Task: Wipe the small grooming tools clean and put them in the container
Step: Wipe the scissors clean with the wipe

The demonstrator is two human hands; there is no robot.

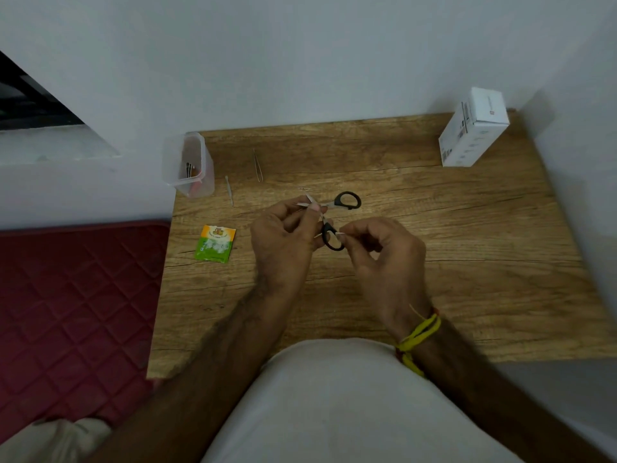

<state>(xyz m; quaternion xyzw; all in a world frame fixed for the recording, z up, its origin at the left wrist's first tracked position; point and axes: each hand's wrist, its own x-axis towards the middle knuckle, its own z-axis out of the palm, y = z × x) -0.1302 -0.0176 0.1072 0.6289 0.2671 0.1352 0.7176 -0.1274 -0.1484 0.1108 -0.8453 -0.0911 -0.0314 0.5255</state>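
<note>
Small black-handled steel scissors (pixel 334 217) spread open, well right of the clear plastic container (pixel 188 165): left hand (pixel 283 235) pinches blades through white wipe (pixel 309 203), right hand (pixel 384 252) pinches the near loop steady.

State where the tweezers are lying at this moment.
In the head view the tweezers lie on the wooden table, far left part, just right of the clear plastic container and beyond the left hand.
</note>
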